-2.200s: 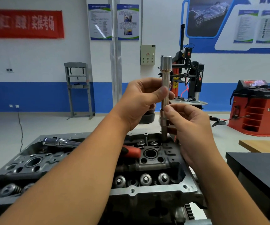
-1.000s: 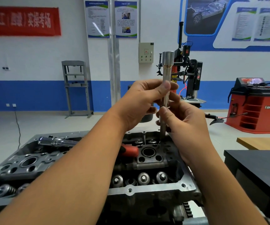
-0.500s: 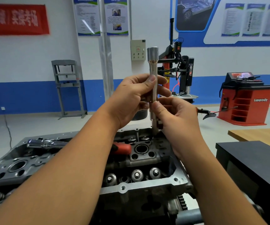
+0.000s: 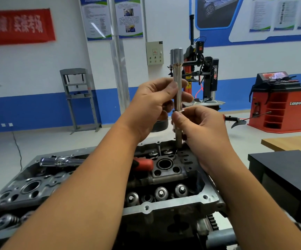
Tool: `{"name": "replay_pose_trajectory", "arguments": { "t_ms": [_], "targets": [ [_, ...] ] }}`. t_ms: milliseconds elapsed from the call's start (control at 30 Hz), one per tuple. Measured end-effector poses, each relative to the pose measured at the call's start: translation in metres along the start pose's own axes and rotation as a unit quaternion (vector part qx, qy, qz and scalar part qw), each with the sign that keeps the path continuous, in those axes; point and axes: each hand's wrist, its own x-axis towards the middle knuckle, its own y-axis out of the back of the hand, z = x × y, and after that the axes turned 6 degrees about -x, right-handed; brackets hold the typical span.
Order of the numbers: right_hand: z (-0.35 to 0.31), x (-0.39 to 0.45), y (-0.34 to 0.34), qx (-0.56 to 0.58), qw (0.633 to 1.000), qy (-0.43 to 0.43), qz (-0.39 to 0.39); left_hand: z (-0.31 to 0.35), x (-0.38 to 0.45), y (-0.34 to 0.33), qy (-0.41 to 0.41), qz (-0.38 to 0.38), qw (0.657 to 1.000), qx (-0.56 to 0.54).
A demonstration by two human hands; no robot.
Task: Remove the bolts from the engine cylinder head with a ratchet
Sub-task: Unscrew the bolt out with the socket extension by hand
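Observation:
My left hand [image 4: 151, 105] grips a long silver socket [image 4: 177, 74] upright above the far right corner of the engine cylinder head [image 4: 164, 210]. Just below it, my right hand [image 4: 200, 130] pinches the bolt [image 4: 179, 139] that hangs from the socket's lower end, with a thin washer at my fingertips. The bolt's tip sits just over the head's top face. The ratchet [image 4: 55, 161], chrome with a red grip, lies on the cylinder head behind my left forearm, which hides its middle.
Valve springs [image 4: 161, 193] line the open near side of the head. A black table [image 4: 281, 170] and a wooden one [image 4: 290, 142] stand to the right. On the floor behind are a tyre changer [image 4: 207, 78], a red wheel balancer [image 4: 281, 103] and a grey press frame [image 4: 77, 98].
Both hands have kept hold of the socket and bolt at about the same height. A thin washer now shows at my right fingertips. The ratchet has not moved.

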Motion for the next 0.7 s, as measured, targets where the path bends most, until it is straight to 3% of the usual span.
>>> {"name": "replay_pose_trajectory", "arguments": {
  "t_ms": [233,467,567,700],
  "targets": [
    [-0.0025,-0.0028,0.0032,0.014,1.000,-0.010,0.016,-0.0009,-0.0013,0.0029,-0.049,0.036,0.998,0.022],
    [-0.0022,-0.0008,-0.0001,-0.002,1.000,0.001,-0.013,0.0010,-0.0005,0.0001,0.017,-0.008,1.000,-0.020],
    [-0.0020,-0.0012,0.0001,0.007,1.000,-0.002,-0.031,0.0025,-0.0025,-0.0003,-0.008,0.008,1.000,-0.010],
    [-0.0017,-0.0024,0.0017,0.015,1.000,-0.007,0.002,0.0007,-0.0030,0.0003,-0.023,0.056,0.998,0.002]
  ]
}}
